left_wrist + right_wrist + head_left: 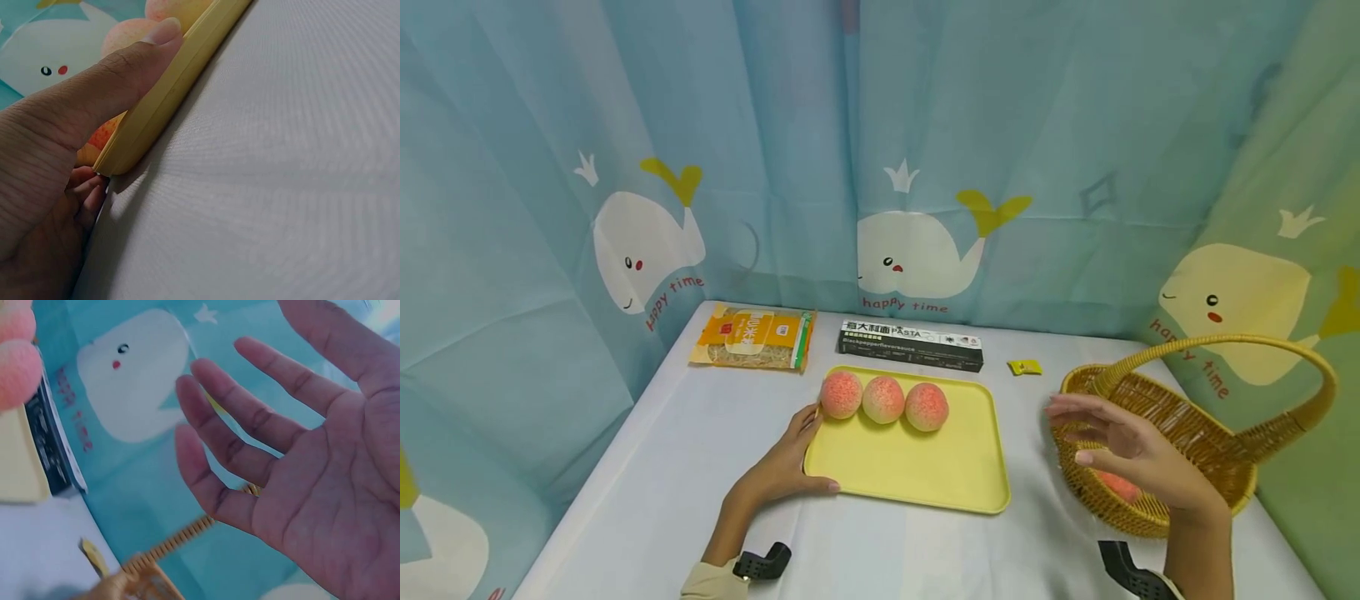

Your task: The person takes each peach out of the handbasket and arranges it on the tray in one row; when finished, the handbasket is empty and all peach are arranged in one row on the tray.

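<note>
My left hand [782,462] grips the left side of a yellow tray [910,475], its thumb along the front rim in the left wrist view. Three pink peaches [883,400] sit in a row toward the back of the tray, the leftmost close to my left fingertips. My right hand [1138,454] is held above the near left part of a wicker basket [1180,417], fingers spread and nothing in them. The right wrist view shows its bare palm [331,481]. Another peach [1120,486] lies inside the basket, partly hidden by that hand.
An orange bag of grain [756,337] lies at the back left. Behind the tray is a black pasta box [910,346], with a small yellow packet [1025,367] to its right. The basket's tall handle [1318,379] arches up at the right. A whale-print curtain [805,150] encloses the table.
</note>
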`<move>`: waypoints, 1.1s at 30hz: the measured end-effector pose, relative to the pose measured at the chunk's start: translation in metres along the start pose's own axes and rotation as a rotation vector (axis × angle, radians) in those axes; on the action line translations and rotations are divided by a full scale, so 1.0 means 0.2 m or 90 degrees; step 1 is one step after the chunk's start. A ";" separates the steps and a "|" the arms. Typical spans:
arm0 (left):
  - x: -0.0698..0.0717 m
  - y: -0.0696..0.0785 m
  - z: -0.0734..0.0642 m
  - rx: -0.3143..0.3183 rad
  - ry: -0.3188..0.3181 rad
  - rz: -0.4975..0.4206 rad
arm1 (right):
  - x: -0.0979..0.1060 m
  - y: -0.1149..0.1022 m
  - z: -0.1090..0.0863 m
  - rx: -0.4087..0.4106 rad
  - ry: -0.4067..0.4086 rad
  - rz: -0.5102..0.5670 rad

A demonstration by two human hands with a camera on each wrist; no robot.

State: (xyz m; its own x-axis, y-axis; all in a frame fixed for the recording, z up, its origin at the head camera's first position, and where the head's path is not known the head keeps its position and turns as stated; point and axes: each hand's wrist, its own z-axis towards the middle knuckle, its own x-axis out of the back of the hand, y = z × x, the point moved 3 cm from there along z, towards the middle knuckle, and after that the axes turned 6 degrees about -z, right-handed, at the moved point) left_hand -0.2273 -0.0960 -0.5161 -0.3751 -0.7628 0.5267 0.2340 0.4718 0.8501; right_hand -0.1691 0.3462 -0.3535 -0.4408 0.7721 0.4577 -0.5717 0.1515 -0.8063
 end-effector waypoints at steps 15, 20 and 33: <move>0.00 0.02 -0.01 -0.007 -0.005 -0.007 | 0.19 0.11 -0.21 -0.036 -0.058 0.074; 0.01 0.02 -0.01 -0.007 -0.001 0.001 | 0.24 0.17 -0.25 -0.080 -0.057 0.068; 0.01 0.01 -0.01 -0.003 -0.007 -0.003 | 0.42 0.33 -0.34 -0.233 -0.093 0.014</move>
State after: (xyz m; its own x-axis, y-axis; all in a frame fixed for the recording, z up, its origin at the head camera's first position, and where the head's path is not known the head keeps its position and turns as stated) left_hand -0.2254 -0.0975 -0.5123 -0.3858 -0.7599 0.5231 0.2369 0.4664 0.8523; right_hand -0.1959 0.4629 -0.3945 -0.5599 0.6854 0.4655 -0.2883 0.3656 -0.8850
